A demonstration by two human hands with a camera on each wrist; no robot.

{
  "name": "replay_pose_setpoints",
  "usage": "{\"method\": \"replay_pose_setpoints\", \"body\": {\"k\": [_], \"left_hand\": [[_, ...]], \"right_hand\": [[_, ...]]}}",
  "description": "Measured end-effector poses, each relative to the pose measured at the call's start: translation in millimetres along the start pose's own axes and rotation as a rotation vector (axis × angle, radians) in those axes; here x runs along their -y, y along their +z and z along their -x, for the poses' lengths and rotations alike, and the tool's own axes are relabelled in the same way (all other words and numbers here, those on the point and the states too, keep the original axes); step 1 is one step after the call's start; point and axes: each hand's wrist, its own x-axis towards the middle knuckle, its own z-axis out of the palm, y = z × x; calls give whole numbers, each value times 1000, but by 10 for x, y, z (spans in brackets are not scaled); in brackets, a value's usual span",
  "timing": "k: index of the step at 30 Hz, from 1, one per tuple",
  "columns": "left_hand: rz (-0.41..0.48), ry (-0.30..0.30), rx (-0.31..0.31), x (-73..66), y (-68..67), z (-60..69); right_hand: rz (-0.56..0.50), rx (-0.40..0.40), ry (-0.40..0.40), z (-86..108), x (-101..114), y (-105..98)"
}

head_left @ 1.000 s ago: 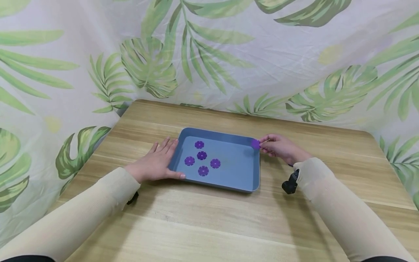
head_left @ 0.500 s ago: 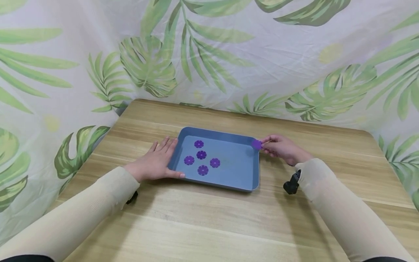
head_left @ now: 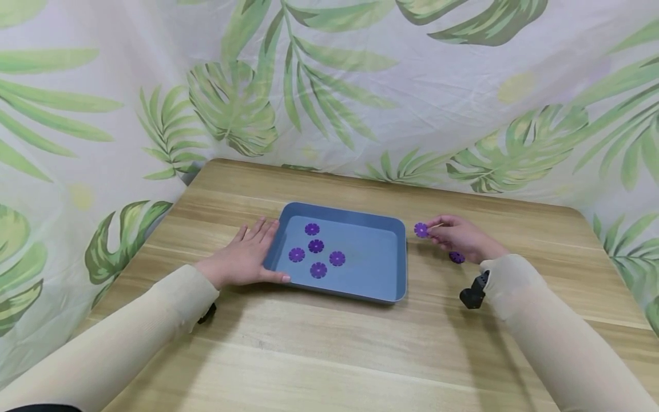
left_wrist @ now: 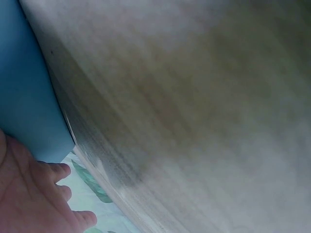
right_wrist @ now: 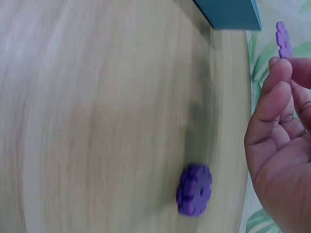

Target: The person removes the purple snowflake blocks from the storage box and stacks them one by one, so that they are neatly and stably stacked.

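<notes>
A blue tray (head_left: 370, 293) lies on the table with several purple notched discs inside, one of them (head_left: 316, 246) amid the others. Against the tray's left side rests the left hand (head_left: 239, 258), fingers spread straight and thumb at the near edge; its palm (left_wrist: 29, 194) shows beside the tray wall (left_wrist: 29, 87) in the left wrist view. The right hand (head_left: 460, 236) pinches a purple disc (head_left: 420, 230) between thumb and fingertips, just outside the tray's right side. In the right wrist view that disc (right_wrist: 283, 40) stands on edge above the fingertips of the hand (right_wrist: 286, 131).
On the table right of the tray, partly behind the right hand and wrist, is a small purple pile of discs (head_left: 456, 257), also visible as a stack (right_wrist: 194, 190) in the right wrist view. A leaf-patterned cloth (head_left: 334, 86) hangs behind the wooden table (head_left: 309, 355).
The right hand has moved right with its disc, from over the tray's right rim to outside it. The purple pile has come into view beside that hand. The left hand has stayed in place.
</notes>
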Motion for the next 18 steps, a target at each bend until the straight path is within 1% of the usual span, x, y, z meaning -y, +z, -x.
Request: {"method": "replay_pose_setpoints", "body": {"k": [8,18], "left_hand": [[4,3,-5,-10,0,4],[6,7,-12,6,10,4]], "right_hand": [[10,-18,23,81,-113,-188],[48,-38,25,191,-257,-352]]}}
